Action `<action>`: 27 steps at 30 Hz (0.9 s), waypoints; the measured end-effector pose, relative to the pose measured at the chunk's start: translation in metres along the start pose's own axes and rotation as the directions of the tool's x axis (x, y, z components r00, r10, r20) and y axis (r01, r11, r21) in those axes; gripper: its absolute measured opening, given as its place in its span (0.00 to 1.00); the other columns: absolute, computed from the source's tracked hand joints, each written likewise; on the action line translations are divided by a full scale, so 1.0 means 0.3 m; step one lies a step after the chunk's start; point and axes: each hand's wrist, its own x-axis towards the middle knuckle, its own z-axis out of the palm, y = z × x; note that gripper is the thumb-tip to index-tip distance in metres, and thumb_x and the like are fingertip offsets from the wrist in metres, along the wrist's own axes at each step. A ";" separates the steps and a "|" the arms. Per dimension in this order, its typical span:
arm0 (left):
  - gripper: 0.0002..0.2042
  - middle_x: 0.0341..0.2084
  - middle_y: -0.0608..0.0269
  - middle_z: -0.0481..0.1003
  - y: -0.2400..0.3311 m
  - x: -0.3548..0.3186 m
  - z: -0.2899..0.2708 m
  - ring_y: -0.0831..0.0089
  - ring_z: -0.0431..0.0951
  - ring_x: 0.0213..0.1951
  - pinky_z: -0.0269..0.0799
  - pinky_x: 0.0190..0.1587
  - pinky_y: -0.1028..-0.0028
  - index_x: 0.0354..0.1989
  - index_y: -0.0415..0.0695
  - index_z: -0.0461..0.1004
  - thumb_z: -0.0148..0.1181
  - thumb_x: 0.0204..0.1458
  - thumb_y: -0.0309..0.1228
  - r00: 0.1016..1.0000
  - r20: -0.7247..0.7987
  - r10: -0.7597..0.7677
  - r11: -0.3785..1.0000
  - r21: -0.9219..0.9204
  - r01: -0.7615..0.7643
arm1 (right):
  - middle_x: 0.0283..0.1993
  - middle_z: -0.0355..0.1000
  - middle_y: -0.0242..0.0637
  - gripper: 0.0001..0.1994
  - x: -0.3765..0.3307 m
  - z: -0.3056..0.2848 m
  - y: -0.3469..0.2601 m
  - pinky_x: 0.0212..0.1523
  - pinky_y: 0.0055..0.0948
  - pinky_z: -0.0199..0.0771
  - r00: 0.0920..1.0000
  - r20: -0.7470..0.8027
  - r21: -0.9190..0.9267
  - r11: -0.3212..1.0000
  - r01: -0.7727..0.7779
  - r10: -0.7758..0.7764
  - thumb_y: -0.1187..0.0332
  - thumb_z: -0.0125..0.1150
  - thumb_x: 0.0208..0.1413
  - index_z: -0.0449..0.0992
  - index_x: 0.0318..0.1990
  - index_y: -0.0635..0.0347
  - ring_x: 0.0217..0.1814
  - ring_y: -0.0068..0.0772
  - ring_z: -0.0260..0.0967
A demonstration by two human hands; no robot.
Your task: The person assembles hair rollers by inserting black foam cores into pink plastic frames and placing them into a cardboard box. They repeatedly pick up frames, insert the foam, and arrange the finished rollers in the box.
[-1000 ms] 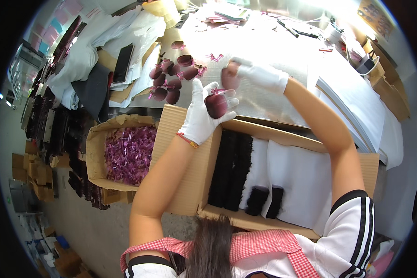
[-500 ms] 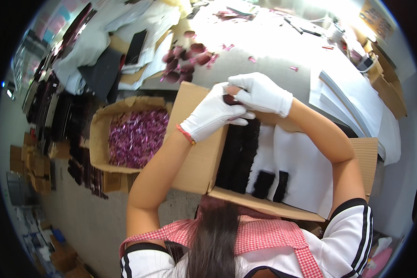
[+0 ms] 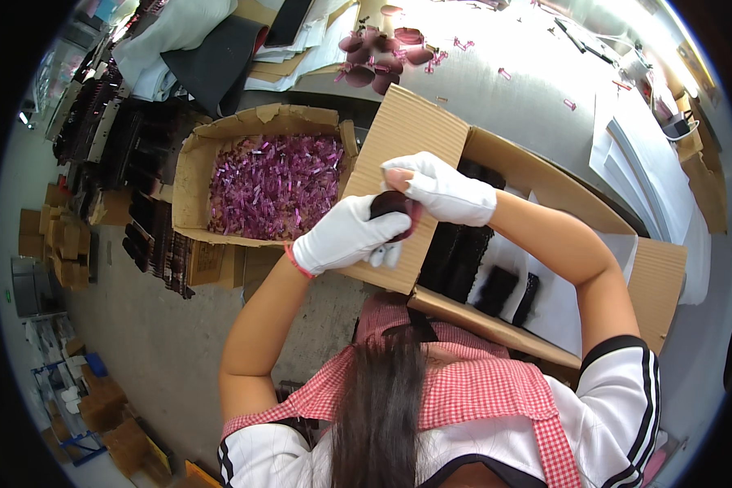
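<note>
In white gloves with bare fingertips, my hands meet over the raised flap of an open cardboard box [image 3: 545, 332]. My left hand [image 3: 333, 234] grips a dark, reddish-brown lens [image 3: 389, 208], its thumb across the face. My right hand [image 3: 454, 192] is closed, thumb and forefinger pinched together at the lens's upper right edge; whether they hold a small piece there is hidden. Inside the box, dark rows [image 3: 455, 264] of closely packed pieces stand at the left, with two shorter dark stacks [image 3: 496, 289] on white paper beside them.
At the left stands a cardboard carton [image 3: 185, 191] of shiny pink-purple slivers. Several dark lenses with pink tabs [image 3: 386, 57] lie on the metal table [image 3: 488, 102]. Papers [image 3: 638, 179] are at the right; dark racks [image 3: 106, 134] stand far left.
The whole view has shifted, with boxes and table appearing further right. My hands have come off the box's far edge, nearer me, and the lens now shows more fully in my left hand.
</note>
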 end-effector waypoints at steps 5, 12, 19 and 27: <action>0.12 0.17 0.61 0.76 -0.055 -0.098 -0.036 0.79 0.72 0.17 0.66 0.20 0.79 0.33 0.38 0.74 0.54 0.63 0.35 0.993 -0.115 0.022 0.999 -0.047 -0.028 | 0.25 0.62 0.26 0.16 0.113 0.061 0.048 0.36 0.25 0.64 0.977 0.158 0.013 0.990 0.142 -0.143 0.57 0.48 0.68 0.67 0.28 0.55 0.31 0.18 0.54; 0.22 0.14 0.64 0.72 -0.094 -0.119 -0.039 0.82 0.68 0.14 0.57 0.16 0.82 0.33 0.40 0.72 0.47 0.67 0.49 0.888 -0.453 -0.078 0.967 -0.252 -0.043 | 0.24 0.71 0.33 0.05 0.290 0.109 -0.016 0.28 0.38 0.72 0.906 0.154 -0.919 0.279 0.278 -0.394 0.62 0.60 0.49 0.72 0.27 0.48 0.30 0.41 0.74; 0.19 0.12 0.66 0.68 -0.035 -0.170 -0.045 0.80 0.59 0.11 0.52 0.15 0.80 0.35 0.36 0.71 0.40 0.70 0.40 0.903 -0.414 -0.119 0.911 -0.407 -0.067 | 0.28 0.75 0.33 0.10 0.440 0.134 -0.071 0.29 0.39 0.76 0.740 0.308 -0.903 0.062 0.426 -0.597 0.55 0.58 0.55 0.78 0.31 0.48 0.31 0.42 0.76; 0.13 0.33 0.56 0.76 0.022 -0.044 -0.022 0.58 0.76 0.37 0.72 0.41 0.65 0.36 0.37 0.76 0.54 0.62 0.36 0.945 0.225 0.238 0.533 0.783 -0.321 | 0.54 0.73 0.48 0.38 0.531 0.043 -0.024 0.54 0.40 0.74 0.867 -0.192 -0.967 0.238 -0.088 -0.460 0.36 0.53 0.57 0.70 0.63 0.60 0.54 0.52 0.73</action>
